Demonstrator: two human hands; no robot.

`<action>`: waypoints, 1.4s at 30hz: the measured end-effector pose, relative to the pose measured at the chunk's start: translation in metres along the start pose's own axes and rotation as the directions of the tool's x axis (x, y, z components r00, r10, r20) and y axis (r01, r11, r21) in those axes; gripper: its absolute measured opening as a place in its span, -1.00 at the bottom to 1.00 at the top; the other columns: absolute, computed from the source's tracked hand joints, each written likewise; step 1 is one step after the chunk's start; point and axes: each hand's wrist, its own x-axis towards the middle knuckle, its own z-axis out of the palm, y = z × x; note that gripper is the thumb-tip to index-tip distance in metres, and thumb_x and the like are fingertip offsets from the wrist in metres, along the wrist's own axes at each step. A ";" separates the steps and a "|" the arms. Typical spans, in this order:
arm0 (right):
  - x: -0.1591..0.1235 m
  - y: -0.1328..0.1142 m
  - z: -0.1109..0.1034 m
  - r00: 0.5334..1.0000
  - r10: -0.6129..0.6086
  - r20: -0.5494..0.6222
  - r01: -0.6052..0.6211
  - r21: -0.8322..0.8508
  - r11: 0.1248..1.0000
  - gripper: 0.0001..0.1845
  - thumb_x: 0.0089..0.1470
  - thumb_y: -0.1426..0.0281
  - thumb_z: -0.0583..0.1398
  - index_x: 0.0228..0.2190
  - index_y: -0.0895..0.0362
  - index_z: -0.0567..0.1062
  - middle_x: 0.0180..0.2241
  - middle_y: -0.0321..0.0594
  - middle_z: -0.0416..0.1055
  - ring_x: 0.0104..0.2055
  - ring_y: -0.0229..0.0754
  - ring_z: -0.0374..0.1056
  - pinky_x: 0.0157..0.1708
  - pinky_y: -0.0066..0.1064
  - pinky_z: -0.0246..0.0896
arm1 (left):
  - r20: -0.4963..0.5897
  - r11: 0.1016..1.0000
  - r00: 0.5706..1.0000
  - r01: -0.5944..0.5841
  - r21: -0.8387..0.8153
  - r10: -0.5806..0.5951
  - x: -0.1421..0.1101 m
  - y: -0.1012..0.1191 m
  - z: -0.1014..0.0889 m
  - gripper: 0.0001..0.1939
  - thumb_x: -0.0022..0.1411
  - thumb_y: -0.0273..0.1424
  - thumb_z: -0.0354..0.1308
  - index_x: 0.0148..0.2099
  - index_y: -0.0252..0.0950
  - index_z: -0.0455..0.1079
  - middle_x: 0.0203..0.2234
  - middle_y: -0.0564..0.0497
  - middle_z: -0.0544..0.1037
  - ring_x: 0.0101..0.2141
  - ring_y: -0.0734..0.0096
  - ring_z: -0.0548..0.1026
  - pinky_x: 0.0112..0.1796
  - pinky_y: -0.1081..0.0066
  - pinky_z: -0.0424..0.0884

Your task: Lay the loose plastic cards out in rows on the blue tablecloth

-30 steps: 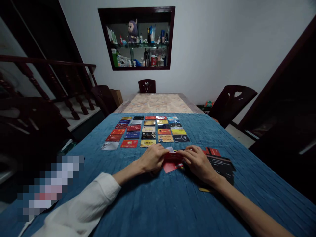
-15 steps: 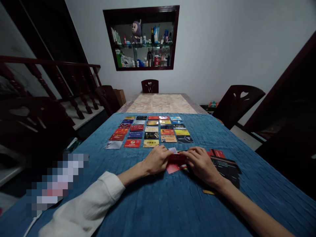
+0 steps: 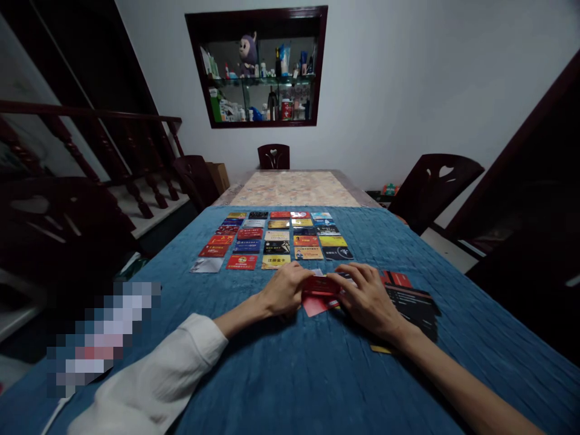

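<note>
Red card (image 3: pixel 321 284), between left hand (image 3: pixel 283 292) and right hand (image 3: pixel 366 298), at fingertips

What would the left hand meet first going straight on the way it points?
Beyond the red card it holds, the left hand would probably meet the right hand, though depth is unclear.

Right hand (image 3: pixel 365 296): we see fingers spread wider beside the red card (image 3: pixel 321 286); less pale card (image 3: pixel 318 272) shows behind it.
</note>
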 end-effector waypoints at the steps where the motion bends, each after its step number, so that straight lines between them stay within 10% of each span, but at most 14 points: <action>1: 0.000 0.000 0.000 1.000 0.004 -0.003 -0.004 -0.010 1.000 -0.57 0.19 0.47 0.15 0.10 0.07 0.38 -0.03 -0.03 0.40 0.03 0.07 0.20 -0.04 -0.06 0.15 | -0.001 1.000 1.000 -0.001 -0.007 0.001 0.000 0.000 0.000 -0.66 0.16 -0.61 0.06 -0.04 -0.35 0.47 -0.31 -0.08 0.56 -0.25 0.27 0.42 -0.19 0.32 0.35; 22: 0.007 -0.008 -0.004 1.000 0.008 -0.022 -0.010 -0.085 0.996 -0.50 0.21 0.44 0.15 0.18 0.13 0.34 -0.07 -0.01 0.45 0.00 0.06 0.22 -0.02 -0.07 0.14 | -0.074 0.989 0.997 0.019 0.150 -0.008 -0.006 -0.002 -0.001 -0.56 0.20 -0.54 0.07 0.15 -0.35 0.25 -0.10 -0.19 0.49 -0.11 0.14 0.41 -0.06 0.15 0.38; 42: 0.062 -0.036 0.026 0.999 -0.007 0.044 0.005 0.030 1.000 -0.51 0.11 0.40 0.21 0.10 0.11 0.39 -0.08 -0.01 0.40 -0.01 0.08 0.18 -0.09 -0.11 0.13 | -0.101 0.885 0.995 0.037 0.464 0.011 -0.046 -0.026 -0.041 -0.58 0.27 -0.44 0.09 0.17 -0.36 0.22 0.03 -0.30 0.41 0.03 -0.01 0.37 -0.06 0.07 0.35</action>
